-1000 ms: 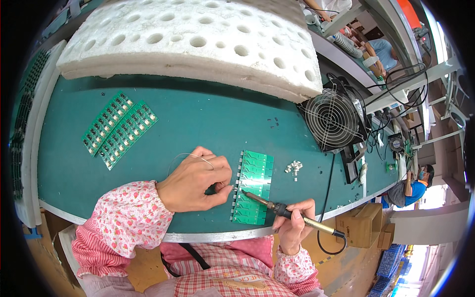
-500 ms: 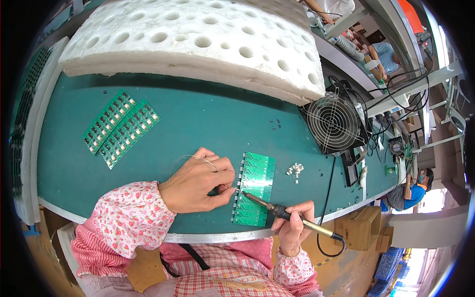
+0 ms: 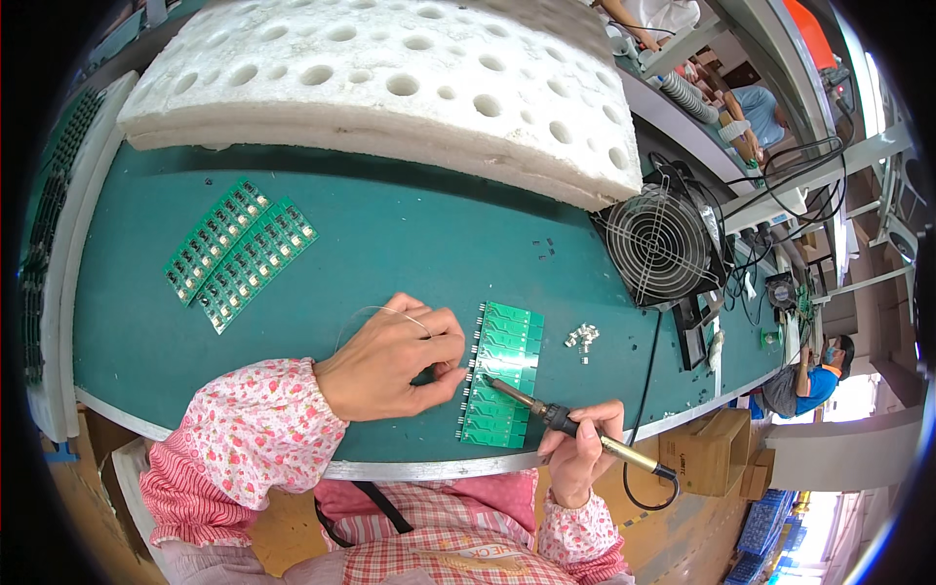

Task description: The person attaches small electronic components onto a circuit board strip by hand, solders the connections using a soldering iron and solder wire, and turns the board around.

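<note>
A green circuit board panel (image 3: 509, 366) lies flat near the table's front edge, with a row of small pins along its left side. My right hand (image 3: 585, 447) holds a soldering iron (image 3: 558, 417) like a pen, its tip over the panel's left half near the pins. My left hand (image 3: 395, 366) is closed in a pinch beside the pins, with thin solder wire (image 3: 363, 314) looping over its fingers. Right of the panel sits a small pile of whitish components (image 3: 584, 337). Two populated circuit board panels (image 3: 255, 263) lie side by side at the left.
A white foam block with holes (image 3: 370, 117) spans the table's back. A fan with a wire guard (image 3: 658, 239) stands at the right, near the iron's black cable (image 3: 647, 375). Another foam tray of boards (image 3: 83, 224) stands at the left edge. Other people sit at the right.
Almost nothing differs. The iron and my right hand have shifted very slightly to the right, while my left hand stays by the pins.
</note>
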Available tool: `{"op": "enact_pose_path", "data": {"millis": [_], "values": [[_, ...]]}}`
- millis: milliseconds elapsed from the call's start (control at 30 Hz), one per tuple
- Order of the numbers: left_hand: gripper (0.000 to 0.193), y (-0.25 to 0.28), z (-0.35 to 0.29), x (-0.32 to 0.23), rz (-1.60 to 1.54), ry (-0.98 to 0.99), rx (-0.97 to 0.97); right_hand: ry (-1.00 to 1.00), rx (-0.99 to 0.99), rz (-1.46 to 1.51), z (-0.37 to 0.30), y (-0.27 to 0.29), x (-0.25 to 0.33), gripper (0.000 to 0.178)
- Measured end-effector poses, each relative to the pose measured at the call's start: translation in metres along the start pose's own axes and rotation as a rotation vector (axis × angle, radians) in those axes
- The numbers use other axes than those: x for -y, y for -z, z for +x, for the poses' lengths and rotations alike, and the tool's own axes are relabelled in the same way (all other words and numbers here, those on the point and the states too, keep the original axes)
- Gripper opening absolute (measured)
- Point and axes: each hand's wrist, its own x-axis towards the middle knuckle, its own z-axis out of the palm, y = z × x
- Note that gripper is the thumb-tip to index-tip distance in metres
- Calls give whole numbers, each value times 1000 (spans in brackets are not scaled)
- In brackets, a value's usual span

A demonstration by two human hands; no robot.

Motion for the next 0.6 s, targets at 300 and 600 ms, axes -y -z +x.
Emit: {"op": "enact_pose_path", "data": {"millis": [300, 600], "values": [[15, -1, 1, 0, 39, 2, 29, -6, 70, -36, 1, 1, -2, 17], [16, -3, 2, 1, 57, -40, -15, 4, 89, -42, 2, 1, 0, 17]]}}
